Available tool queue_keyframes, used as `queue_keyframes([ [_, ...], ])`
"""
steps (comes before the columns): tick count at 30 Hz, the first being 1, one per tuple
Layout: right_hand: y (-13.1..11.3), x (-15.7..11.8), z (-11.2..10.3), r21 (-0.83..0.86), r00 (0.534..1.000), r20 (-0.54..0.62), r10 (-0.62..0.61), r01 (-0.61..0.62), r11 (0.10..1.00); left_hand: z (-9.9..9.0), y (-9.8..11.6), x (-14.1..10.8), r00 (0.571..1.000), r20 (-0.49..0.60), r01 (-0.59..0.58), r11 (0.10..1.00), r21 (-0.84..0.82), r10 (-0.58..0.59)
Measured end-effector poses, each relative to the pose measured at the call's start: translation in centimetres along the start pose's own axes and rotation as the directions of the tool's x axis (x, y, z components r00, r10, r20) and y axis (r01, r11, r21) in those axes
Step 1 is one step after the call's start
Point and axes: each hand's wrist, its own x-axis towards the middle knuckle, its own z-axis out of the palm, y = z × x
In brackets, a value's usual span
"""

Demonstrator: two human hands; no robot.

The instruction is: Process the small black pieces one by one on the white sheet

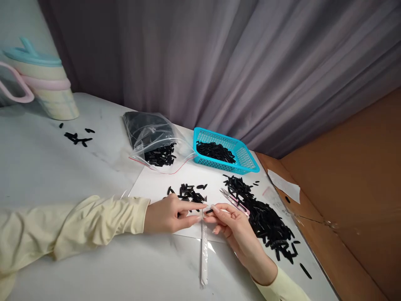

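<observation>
Fingers of the right hand [236, 230] are pinching a small black oblong piece [209, 211] below the view's centre. At nine o'clock from it, the left hand [171, 215] is pointing forefinger and thumb, slightly parted, at a narrow white strip [204, 255]; whether they're gripping, I cannot tell. Pink-handled scissors [233, 201] are lying toward two o'clock, a turquoise basket [247, 159] sitting near twelve.

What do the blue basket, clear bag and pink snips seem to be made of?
Blue basket: probably plastic, slightly glossy, given its even colour and regular perforations.
Clear bag: likely shiny plastic film; it creases and shows black pieces inside.
Pink snips: silvery blades suggest metal; handles, evenly pink, perhaps plastic.
</observation>
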Motion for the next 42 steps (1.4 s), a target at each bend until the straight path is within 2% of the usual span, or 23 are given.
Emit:
queue_keyframes([
  [4, 0.2, -0.3, 0.7, 0.025, 0.999, 0.037, -0.025, 0.024, 0.999, 0.2, -0.2, -0.4, 0.993, 0.041, -0.12, 0.974, 0.192, 0.114],
  [8, 0.3, -0.3, 1.2, 0.074, 1.0, 0.021, -0.024, 0.022, 0.997, 0.4, -0.4, -0.5, 0.978, -0.009, -0.197, 0.935, 0.295, 0.209],
  [12, 0.4, -0.4, 1.4, 0.107, 1.0, -0.02, -0.012, 0.014, 0.994, 0.7, -0.5, -0.7, 0.946, -0.066, -0.266, 0.874, 0.405, 0.319],
  [16, 0.4, -0.6, 1.7, 0.105, 1.0, -0.026, 0.0, 0.003, 0.995, 0.6, -0.2, -0.7, 0.916, -0.064, -0.322, 0.822, 0.47, 0.395],
  [21, 0.9, -0.7, 1.9, 0.084, 1.0, 0.019, 0.0, -0.002, 0.996, 0.5, -0.1, -0.7, 0.923, -0.009, -0.338, 0.82, 0.463, 0.385],
  [28, 1.3, -0.9, 2.2, 0.06, 0.998, 0.039, -0.053, 0.05, 0.997, 0.5, -0.6, -1.1, 0.949, -0.001, -0.282, 0.85, 0.446, 0.315],
  [37, 0.9, -1.6, 2.2, 0.118, 0.989, 0.142, -0.051, 0.035, 0.992, 0.4, -0.3, -1.0, 0.934, -0.032, -0.307, 0.843, 0.441, 0.357],
  [42, 1.0, -1.6, 2.1, 0.128, 0.983, 0.168, -0.069, 0.047, 0.991, 0.4, -0.3, -1.1, 0.947, -0.023, -0.282, 0.863, 0.419, 0.32],
])
